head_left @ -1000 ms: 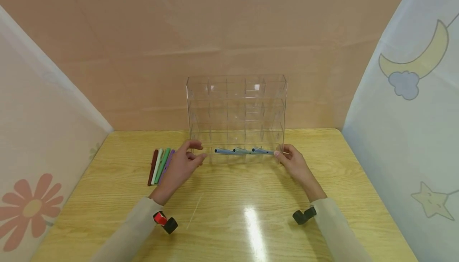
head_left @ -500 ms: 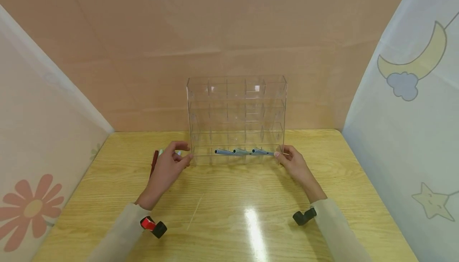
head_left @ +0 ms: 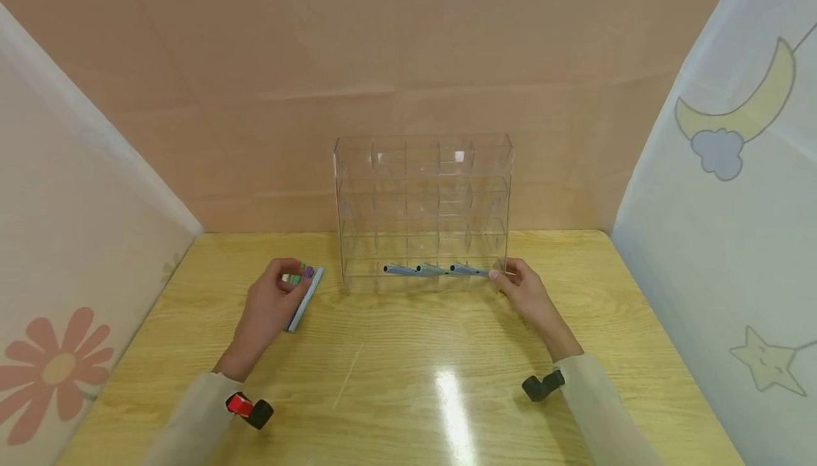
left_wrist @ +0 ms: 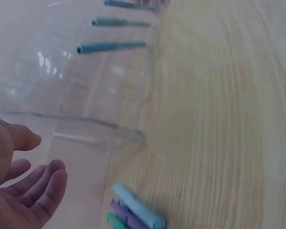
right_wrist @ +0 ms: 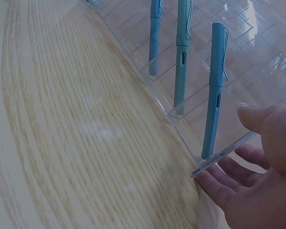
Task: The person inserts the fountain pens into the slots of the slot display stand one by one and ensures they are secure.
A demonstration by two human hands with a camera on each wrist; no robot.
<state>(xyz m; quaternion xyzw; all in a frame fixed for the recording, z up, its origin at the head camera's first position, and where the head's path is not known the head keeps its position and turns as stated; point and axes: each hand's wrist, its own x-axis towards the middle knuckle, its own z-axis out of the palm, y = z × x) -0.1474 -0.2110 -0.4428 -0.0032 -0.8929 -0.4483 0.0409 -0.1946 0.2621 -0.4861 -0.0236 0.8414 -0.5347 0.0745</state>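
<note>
Left hand: left hand (head_left: 268,306) lies over a row of pens (head_left: 300,289) on the counter (head_left: 408,381), left of the rack; wrist view shows the fingers (left_wrist: 47,183) loosely spread, gripping nothing.
Pens: lie side by side, touching, long axes running near to far with a slight lean to the right; light blue pen (head_left: 305,299) is rightmost and shows full length, green and purple ends peek past the fingertips; the rest are hidden under the hand.
Key relation: pens sit directly under and just far of the left hand, so this hand is much the nearer one; their long axis runs roughly along the hand's own line.
Right hand: right hand (head_left: 526,292) rests at the rack's near right lower corner, fingers (right_wrist: 224,188) relaxed and nearly straight, thumb touching the clear edge; it grips nothing.
Rack: clear gridded rack (head_left: 423,168) stands upright at the counter's far middle, between the two hands.
Rack contents: three blue pens (head_left: 434,269) lie in separate bottom-row cells; upper cells look unfilled.
</note>
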